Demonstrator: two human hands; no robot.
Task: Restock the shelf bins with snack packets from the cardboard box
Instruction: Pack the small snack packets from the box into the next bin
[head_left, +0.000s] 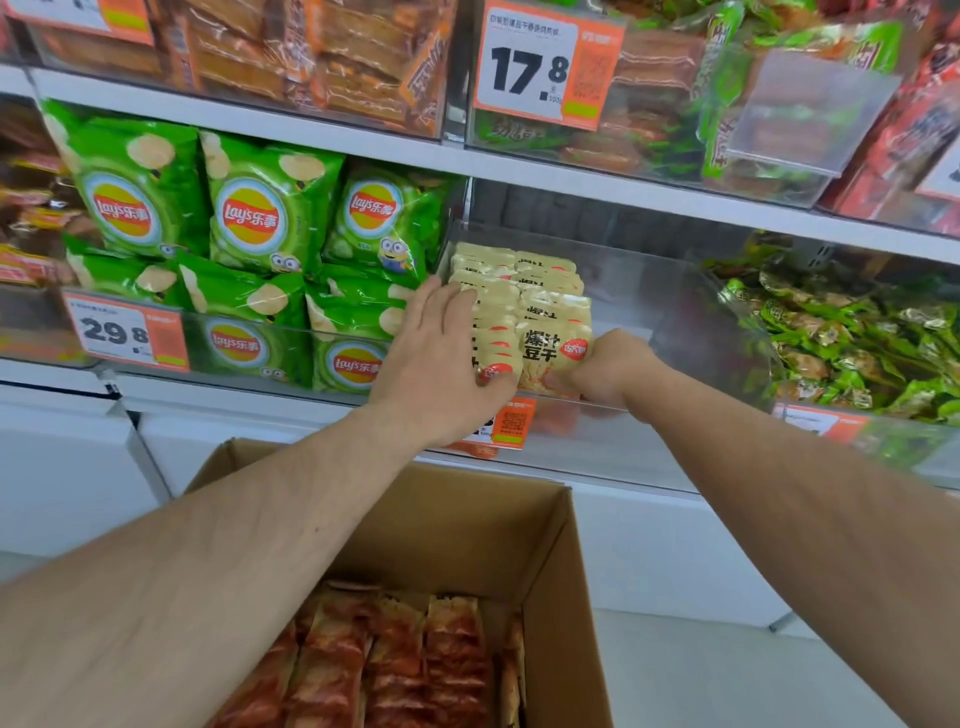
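Both hands were up in clear bin (649, 291). Left hand (441, 358) lay flat, fingers straight, pressing against left row of cream packets (498, 296). Right hand (613, 369) pinched front packet (550, 358), fingers curled on its lower right corner. Rows ran back from there, upright-ish. Cardboard box (550, 545) sat below wrists, red packets (395, 660) inside. Green chip bags (260, 218) just left of left hand.

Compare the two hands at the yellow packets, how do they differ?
The left hand lies flat with straight fingers against the rows of yellow packets; the right hand curls its fingers round the front packet. Left covers the left row, right grips at the right row. Both are bare, inside the clear bin.
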